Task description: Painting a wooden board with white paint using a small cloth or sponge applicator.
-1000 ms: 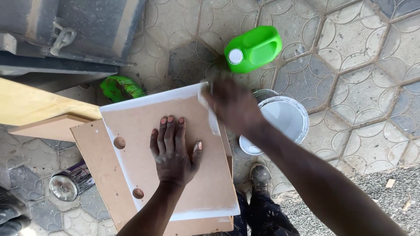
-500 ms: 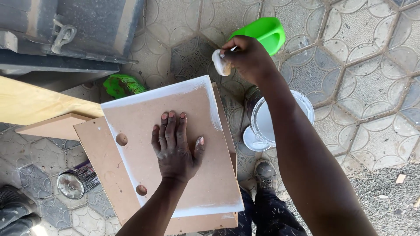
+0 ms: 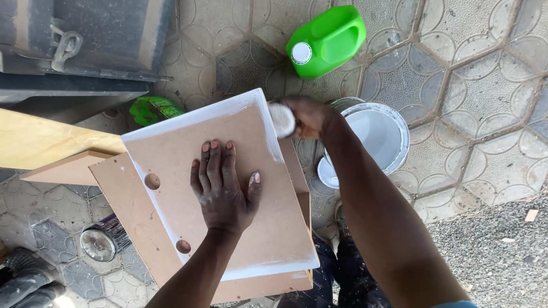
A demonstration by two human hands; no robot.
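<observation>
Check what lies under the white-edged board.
Under the white-edged board lies a second brown board, showing at left and bottom. Its middle and whatever supports the stack are covered.

My right hand blurs around a pale applicator — I can't tell its kind. My arm hides part of the white bucket — a shoe is cropped bottom-left.

Flat brown board, white-edged; whitened pad at its corner.
</observation>
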